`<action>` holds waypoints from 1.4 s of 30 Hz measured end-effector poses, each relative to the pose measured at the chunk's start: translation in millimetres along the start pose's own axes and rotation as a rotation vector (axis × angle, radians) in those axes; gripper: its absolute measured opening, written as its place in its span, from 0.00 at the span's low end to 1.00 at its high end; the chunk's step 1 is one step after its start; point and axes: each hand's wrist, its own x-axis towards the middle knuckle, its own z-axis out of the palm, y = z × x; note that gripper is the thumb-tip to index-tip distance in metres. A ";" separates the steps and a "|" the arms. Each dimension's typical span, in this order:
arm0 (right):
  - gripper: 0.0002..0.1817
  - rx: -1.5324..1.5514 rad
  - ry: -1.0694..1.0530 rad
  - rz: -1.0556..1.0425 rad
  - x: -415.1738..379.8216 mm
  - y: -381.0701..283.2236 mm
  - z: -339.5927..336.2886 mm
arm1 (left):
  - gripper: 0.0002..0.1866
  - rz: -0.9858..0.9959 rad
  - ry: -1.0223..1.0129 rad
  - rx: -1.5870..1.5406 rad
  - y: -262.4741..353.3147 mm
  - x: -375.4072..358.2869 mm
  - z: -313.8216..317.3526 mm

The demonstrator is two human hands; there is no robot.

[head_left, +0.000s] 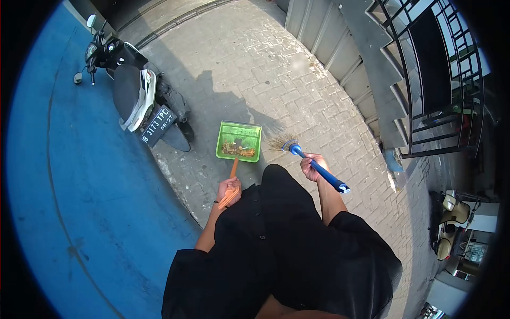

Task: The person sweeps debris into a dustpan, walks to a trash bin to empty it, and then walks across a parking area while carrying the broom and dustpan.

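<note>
Dustpan (256, 158), green, in front of the person, over the grey paving (297, 85); whether it rests on the ground or hangs just above, cannot tell. Dry brown litter (247, 152) lies inside, mostly toward the handle end. Left hand (229, 190) closed round the orange handle (234, 169). Right hand (313, 166) grips the blue shaft of the brush (325, 174), bristles (279, 142) turned toward the pan and just beside its right side, apart from it. Bristle contact with the paving not clear.

Step in hand, by my reading: litter being held in the pan, brush at the ready rather than inside it. Any next move would call for a steady left grip and a level pan, since the load looks loose and light; tilting toward the far lip could spill it. Parked scooter (127, 93) to the left, well apart from the brush.
</note>
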 end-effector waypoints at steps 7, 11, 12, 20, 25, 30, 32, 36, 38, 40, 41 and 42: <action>0.08 0.019 0.106 -0.044 83.3 -51.7 60.8 | 0.10 0.026 0.085 0.082 126.0 84.2 136.9; 0.08 -0.176 0.203 -0.035 166.9 -114.4 120.1 | 0.09 0.050 0.112 0.031 171.8 143.4 222.3; 0.08 -0.237 0.203 -0.040 185.6 -126.3 147.6 | 0.09 0.050 0.101 0.045 186.5 157.9 243.3; 0.09 -0.735 0.315 -0.185 302.2 -237.5 339.0 | 0.13 -0.024 0.131 0.117 304.9 241.6 382.6; 0.08 -0.591 0.324 -0.182 386.0 -289.7 408.2 | 0.07 0.059 0.169 0.190 392.4 324.2 476.6; 0.11 -0.718 0.412 -0.228 458.7 -298.4 484.2 | 0.04 0.045 0.287 0.159 527.2 413.4 560.3; 0.16 -0.925 0.494 -0.291 478.1 -291.9 520.5 | 0.03 0.012 0.367 0.150 546.1 431.5 623.6; 0.20 -1.195 0.687 -0.325 506.0 -310.4 558.3 | 0.06 -0.025 0.396 0.375 580.6 479.1 697.4; 0.22 -1.259 0.756 -0.300 519.6 -327.7 575.7 | 0.08 -0.050 0.390 0.402 598.4 507.1 727.2; 0.24 -1.331 0.831 -0.268 535.3 -364.3 595.3 | 0.08 -0.033 0.386 0.403 614.0 538.0 747.7; 0.24 -1.409 0.847 -0.258 548.4 -386.2 600.4 | 0.09 -0.033 0.381 0.389 619.6 550.4 756.1; 0.24 -1.492 0.860 -0.251 561.2 -409.5 606.2 | 0.10 -0.032 0.371 0.373 624.3 564.8 767.6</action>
